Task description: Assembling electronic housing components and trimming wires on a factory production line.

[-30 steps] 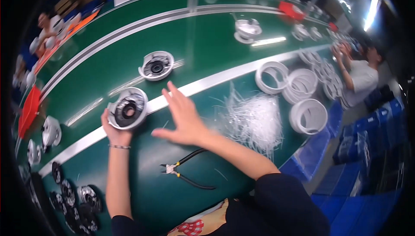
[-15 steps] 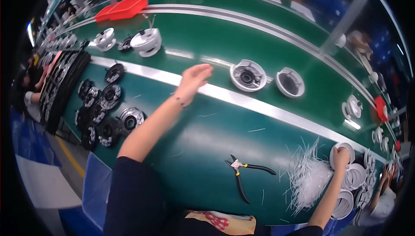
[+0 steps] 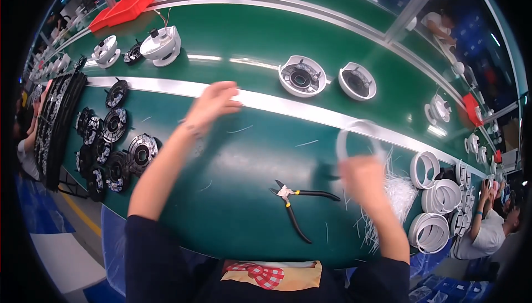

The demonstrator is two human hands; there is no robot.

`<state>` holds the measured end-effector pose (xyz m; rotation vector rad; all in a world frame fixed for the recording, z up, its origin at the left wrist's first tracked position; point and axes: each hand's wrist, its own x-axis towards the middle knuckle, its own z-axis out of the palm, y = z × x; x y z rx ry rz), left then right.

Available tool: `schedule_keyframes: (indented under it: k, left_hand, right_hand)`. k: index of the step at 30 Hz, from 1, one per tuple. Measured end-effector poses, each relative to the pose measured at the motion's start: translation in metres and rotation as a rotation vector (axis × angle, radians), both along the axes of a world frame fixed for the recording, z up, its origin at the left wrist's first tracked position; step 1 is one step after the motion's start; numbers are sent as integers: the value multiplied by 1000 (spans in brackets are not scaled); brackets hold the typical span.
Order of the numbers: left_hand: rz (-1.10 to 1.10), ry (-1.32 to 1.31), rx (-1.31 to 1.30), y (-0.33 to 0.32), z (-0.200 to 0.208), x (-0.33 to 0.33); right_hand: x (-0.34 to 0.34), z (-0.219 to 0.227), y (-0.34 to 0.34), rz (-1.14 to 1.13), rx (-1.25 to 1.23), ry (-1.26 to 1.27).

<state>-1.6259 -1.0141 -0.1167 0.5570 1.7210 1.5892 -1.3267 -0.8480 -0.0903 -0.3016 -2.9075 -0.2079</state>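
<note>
My right hand is closed on a white plastic ring, held above the green table and smeared by motion. Its fingers point away from me. My left hand hovers over the pale strip at the table's far edge, fingers stretched and nothing in them. Below and between the hands lies a pair of diagonal cutters with black handles, jaws spread. Right of it is a heap of clear cut plastic strands, partly behind my right forearm. Stacks of white rings stand beyond the heap.
Several black round parts with circuit boards lie at left, beside a tall black stack. On the green belt sit white housings and a white wired unit. Red trays stand at the far left. Other people work at right.
My right hand has lifted a white ring from the stacks and carried it left over the table. My left hand remains raised near the strip. The whole view has shifted slightly.
</note>
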Motion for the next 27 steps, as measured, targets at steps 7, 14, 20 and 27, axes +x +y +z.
schedule_keyframes:
  k: [7,14,20,27]
  left_hand:
    - [-36,-451,171,143,-41,26]
    - [-62,-352,207,149,-47,34]
    - [-218,-174,186,104,9,49]
    - [-259,-34,309,84,25,92]
  right_hand:
    - [-25,-36,-57,169,-232,-19]
    - [-22,-31,-56,130,-346,12]
    - [-63,-12,29,-404,-932,698]
    - [-104,-9,79,-422,-1027,963]
